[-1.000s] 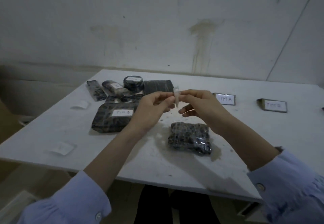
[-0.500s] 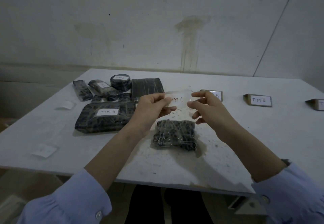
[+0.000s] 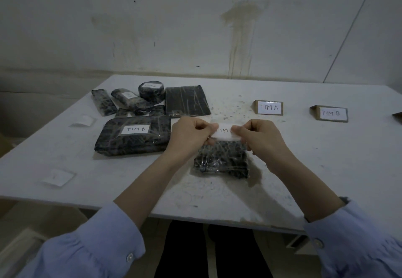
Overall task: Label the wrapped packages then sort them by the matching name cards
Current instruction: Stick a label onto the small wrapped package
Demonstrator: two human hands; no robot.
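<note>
My left hand [image 3: 189,135] and my right hand [image 3: 258,136] each pinch one end of a white label [image 3: 224,133] that reads "TIM" plus a hidden letter. The label hangs flat just above the far edge of a small dark wrapped package [image 3: 221,160] lying on the table. To the left lies a larger package marked "TIM B" [image 3: 134,136]. Behind it sit several more dark packages [image 3: 187,100], some with labels. Name cards "TIM A" [image 3: 269,107] and "TIM B" [image 3: 330,113] stand at the right.
The white table [image 3: 326,169] reaches to a stained wall. Two loose white paper pieces [image 3: 57,176] [image 3: 83,120] lie at its left side. A third card's corner [image 3: 398,117] shows at the right edge. My legs are below the front edge.
The label was turned from edge-on to flat, then lowered toward the small package. My head view shifted left and nearer.
</note>
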